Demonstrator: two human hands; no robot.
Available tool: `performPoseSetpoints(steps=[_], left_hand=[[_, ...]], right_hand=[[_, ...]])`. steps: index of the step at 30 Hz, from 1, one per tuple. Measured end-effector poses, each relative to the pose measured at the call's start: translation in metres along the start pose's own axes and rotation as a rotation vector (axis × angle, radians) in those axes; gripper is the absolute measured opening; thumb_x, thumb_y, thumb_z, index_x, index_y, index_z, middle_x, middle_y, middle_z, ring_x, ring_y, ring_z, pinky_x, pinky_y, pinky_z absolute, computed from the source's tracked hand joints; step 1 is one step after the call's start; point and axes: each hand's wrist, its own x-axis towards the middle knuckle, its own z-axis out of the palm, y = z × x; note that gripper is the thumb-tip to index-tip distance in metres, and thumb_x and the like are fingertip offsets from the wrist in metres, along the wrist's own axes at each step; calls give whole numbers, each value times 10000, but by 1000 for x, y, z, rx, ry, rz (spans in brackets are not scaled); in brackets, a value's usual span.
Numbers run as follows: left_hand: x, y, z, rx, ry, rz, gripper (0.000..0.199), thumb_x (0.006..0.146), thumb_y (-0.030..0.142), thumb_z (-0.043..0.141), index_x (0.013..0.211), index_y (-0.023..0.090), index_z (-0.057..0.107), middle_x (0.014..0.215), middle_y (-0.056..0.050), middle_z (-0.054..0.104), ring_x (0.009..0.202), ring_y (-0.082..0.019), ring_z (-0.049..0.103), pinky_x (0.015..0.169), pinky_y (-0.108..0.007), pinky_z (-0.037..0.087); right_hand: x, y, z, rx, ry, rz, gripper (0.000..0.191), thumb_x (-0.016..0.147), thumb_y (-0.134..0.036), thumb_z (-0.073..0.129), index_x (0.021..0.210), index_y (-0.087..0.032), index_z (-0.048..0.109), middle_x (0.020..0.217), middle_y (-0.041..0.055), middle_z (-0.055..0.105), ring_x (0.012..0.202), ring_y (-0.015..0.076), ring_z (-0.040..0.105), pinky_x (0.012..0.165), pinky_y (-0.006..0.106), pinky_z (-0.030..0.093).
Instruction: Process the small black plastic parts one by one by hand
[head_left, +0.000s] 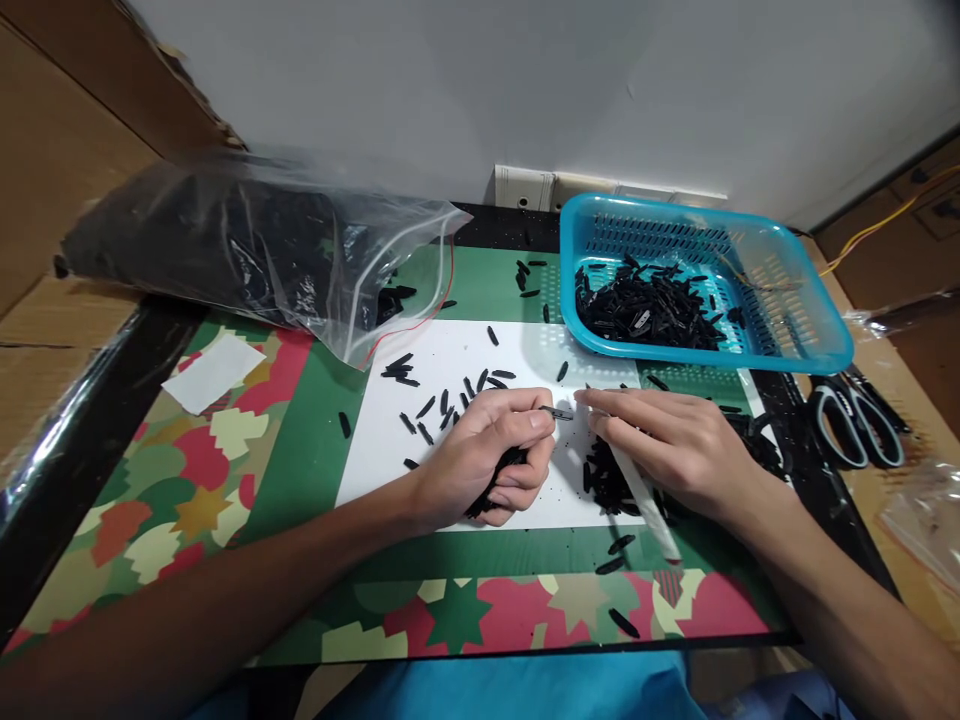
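My left hand (pixel 499 450) is closed around a bunch of small, long black pieces (pixel 504 478). One more black piece (pixel 556 413) sticks out between its thumb and forefinger, pointing to the right. Facing it, my right hand (pixel 675 440) grips a slim white stick-like tool (pixel 646 505), whose far end slants down toward me. The tool's working tip is at the right fingertips, too small to make out. A white sheet (pixel 375 470) lies under both hands with loose black pieces scattered on it. Below my right hand is a pile of black pieces (pixel 606 478).
A blue basket (pixel 795 350) holding many black pieces stands at the back right. A clear zip bag (pixel 247 240) full of black material lies at the back left. Black-and-grey scissors (pixel 859 425) rest at the right. A white paper scrap (pixel 214 373) lies on the patterned mat (pixel 202 510).
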Motion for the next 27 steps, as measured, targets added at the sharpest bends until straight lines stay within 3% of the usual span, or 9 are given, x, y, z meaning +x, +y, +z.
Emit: performPoseSetpoints(steps=[6, 11, 14, 17, 22, 25, 27], left_hand=[[0, -1, 0, 35, -2, 5, 342, 1035, 407, 627, 815, 234, 430, 544, 100, 408, 410, -60, 294, 312, -108, 260], [-2, -2, 1, 80, -9, 2, 344, 1033, 425, 635, 828, 228, 443, 556, 100, 418, 417, -51, 300, 331, -101, 253], [-2, -3, 1, 110, -20, -8, 342, 1038, 433, 629, 832, 223, 454, 554, 102, 404, 420, -47, 300, 344, -100, 254], [-3, -4, 1, 129, -33, -13, 354, 1041, 435, 621, 819, 219, 451, 555, 99, 400, 423, -47, 306, 351, -103, 258], [-3, -3, 2, 149, -32, -21, 356, 1046, 466, 611, 835, 221, 462, 571, 94, 399, 442, -55, 316, 359, -112, 263], [-3, -2, 2, 129, -36, -43, 376, 1056, 511, 571, 840, 216, 481, 580, 87, 390, 456, -59, 313, 366, -112, 264], [-3, -2, 2, 120, -31, -56, 394, 1058, 538, 540, 842, 211, 498, 581, 81, 389, 461, -61, 307, 368, -110, 257]], right_hand=[[2, 2, 1, -12, -60, 68, 231, 1024, -1, 541, 1094, -155, 697, 1241, 135, 814, 916, 248, 747, 732, 387, 509], [8, -15, -2, 438, 65, 360, 250, 1035, -109, 637, 1273, -172, 681, 1097, 73, 817, 873, 183, 733, 768, 318, 538], [11, -26, -3, 625, 92, 481, 175, 1032, -158, 683, 1202, -190, 710, 1003, 23, 799, 801, 134, 713, 747, 253, 551], [14, -32, -1, 674, 108, 502, 111, 1036, -152, 681, 1127, -200, 723, 938, -1, 781, 780, 117, 702, 719, 230, 546], [14, -27, 1, 548, 173, 389, 143, 1014, -91, 675, 1117, -183, 712, 933, 42, 797, 792, 157, 721, 720, 287, 570], [11, -16, -2, 231, 258, 237, 220, 970, -66, 701, 1150, -194, 702, 897, 65, 800, 767, 210, 706, 699, 358, 562], [7, -7, -5, 28, 334, 251, 279, 951, -71, 719, 1178, -231, 701, 909, 63, 805, 787, 241, 701, 728, 399, 554]])
